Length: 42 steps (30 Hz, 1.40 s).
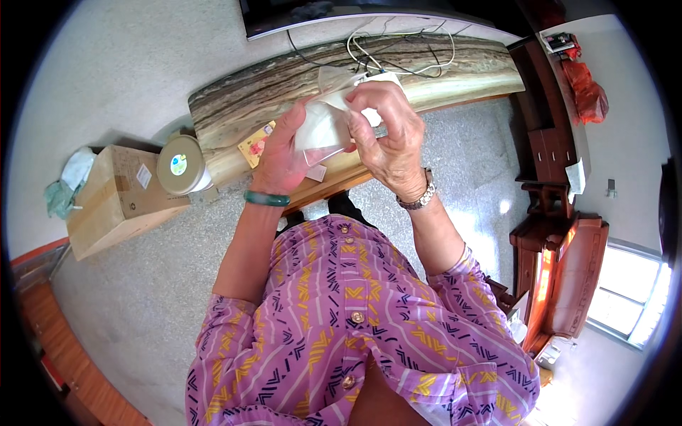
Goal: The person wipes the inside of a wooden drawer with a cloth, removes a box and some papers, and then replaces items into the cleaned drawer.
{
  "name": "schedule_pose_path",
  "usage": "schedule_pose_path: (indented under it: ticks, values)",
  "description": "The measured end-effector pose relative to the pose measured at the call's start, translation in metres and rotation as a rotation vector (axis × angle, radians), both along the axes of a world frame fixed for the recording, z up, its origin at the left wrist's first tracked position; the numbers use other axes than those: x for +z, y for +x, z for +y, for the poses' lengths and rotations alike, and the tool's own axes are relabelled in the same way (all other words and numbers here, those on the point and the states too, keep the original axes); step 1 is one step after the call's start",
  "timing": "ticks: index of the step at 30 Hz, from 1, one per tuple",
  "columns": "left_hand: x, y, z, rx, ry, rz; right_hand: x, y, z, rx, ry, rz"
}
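Between my hands is a clear plastic bag (322,128) with something white inside. My left hand (282,152), a green bangle at its wrist, holds the bag's left side with the palm behind it. The thumb and index finger of my right hand (391,133) pinch the bag's right edge; a metal-banded watch (422,191) is on that wrist. A small round white thing (371,116) shows beside the right fingers; what it is I cannot tell. Both hands are above a stone-patterned bench top (240,106).
Cables (405,66) lie at the back of the bench top, below a wall-mounted screen (373,10). A yellow printed packet (256,144) lies left of my hands. At the left stand a lidded tub (181,165) and a cardboard box (122,186). Dark wooden furniture (549,149) is at the right.
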<state>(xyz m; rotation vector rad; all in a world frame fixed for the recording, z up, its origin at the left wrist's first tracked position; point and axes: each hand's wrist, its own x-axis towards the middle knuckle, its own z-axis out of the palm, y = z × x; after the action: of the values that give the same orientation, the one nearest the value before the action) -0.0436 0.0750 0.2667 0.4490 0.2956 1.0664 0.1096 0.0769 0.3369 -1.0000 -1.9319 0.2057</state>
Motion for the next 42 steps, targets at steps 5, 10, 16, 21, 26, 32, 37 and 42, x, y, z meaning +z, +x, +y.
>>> schedule_pose_path:
  ticks: [5, 10, 16, 21, 26, 32, 37, 42]
  values:
    - [0.009, 0.005, -0.003, -0.096, 0.050, 0.034, -0.001, 0.012, 0.007, -0.039, -0.073, -0.004]
    - [0.011, 0.007, -0.004, -0.213, 0.096, 0.041, 0.007, 0.022, 0.008, -0.104, -0.204, 0.055]
    - [0.006, 0.008, -0.004, -0.272, 0.043, -0.007, 0.007, 0.025, 0.009, -0.121, -0.272, 0.095]
    - [0.004, 0.008, -0.001, -0.342, 0.047, -0.081, 0.005, 0.027, 0.010, -0.091, -0.492, 0.295]
    - [0.006, 0.010, -0.001, -0.355, 0.030, -0.105, 0.003, 0.028, 0.012, -0.086, -0.560, 0.350]
    - [0.003, 0.010, 0.000, -0.381, 0.031, -0.133, -0.006, 0.032, 0.015, -0.079, -0.595, 0.482]
    - [-0.001, 0.011, -0.001, -0.362, 0.021, -0.105, -0.005, 0.034, 0.017, 0.000, -0.611, 0.503]
    - [-0.004, 0.014, -0.001, -0.437, -0.026, -0.127, -0.008, 0.039, 0.018, 0.004, -0.593, 0.332]
